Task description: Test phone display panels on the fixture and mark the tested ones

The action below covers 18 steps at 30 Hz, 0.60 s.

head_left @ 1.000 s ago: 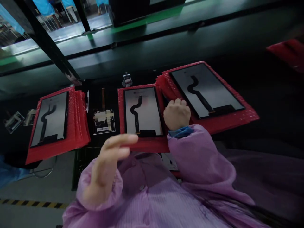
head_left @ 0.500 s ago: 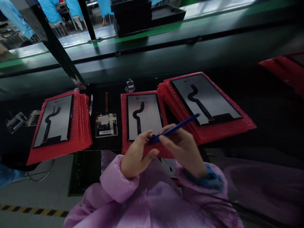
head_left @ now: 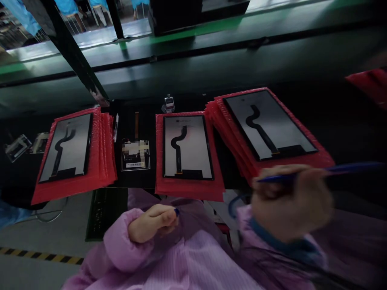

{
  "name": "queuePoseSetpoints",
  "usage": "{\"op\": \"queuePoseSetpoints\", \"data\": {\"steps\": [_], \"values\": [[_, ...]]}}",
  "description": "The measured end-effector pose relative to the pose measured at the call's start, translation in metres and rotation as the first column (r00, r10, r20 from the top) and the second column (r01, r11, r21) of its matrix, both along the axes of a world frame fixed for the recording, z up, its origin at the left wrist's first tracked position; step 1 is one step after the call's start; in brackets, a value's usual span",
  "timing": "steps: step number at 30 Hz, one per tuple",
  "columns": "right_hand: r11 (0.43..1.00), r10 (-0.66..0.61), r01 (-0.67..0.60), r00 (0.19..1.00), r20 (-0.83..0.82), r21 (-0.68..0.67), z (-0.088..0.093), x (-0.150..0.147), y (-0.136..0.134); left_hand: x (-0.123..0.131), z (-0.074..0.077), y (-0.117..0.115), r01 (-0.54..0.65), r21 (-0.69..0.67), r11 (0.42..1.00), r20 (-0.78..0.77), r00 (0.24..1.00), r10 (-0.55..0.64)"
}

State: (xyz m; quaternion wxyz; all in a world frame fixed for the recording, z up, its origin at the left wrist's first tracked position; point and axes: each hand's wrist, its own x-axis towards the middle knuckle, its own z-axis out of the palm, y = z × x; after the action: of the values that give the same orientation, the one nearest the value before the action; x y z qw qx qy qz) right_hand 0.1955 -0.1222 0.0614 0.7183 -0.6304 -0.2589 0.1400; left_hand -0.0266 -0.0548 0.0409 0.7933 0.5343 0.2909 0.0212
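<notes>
My left hand is closed in front of my body, with a small blue pen cap showing at its fingertips. At the right, my right hand is blurred and wrapped round a blue pen, below the right stack. Between the hands and farther back, a display panel with a black flex cable lies on a red bubble-wrap bag. Another display panel rests on the right-hand stack of red bags.
Farther left, a third display panel tops a stack of red bags, beside a white pen. A small circuit assembly and a metal tally counter stand on the black table. A green slanted post rises behind.
My hands have moved apart from the pen they both held. The right went right with the pen; the left came down and left with the blue cap.
</notes>
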Motion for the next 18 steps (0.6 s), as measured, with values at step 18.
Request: {"op": "queuePoseSetpoints", "data": {"steps": [18], "values": [[0.917,0.286,-0.224,0.946,0.154,-0.329,-0.072,-0.013,0.065,-0.001,-0.023,0.005,-0.307,0.616,0.725,-0.018,0.915,0.403]]}}
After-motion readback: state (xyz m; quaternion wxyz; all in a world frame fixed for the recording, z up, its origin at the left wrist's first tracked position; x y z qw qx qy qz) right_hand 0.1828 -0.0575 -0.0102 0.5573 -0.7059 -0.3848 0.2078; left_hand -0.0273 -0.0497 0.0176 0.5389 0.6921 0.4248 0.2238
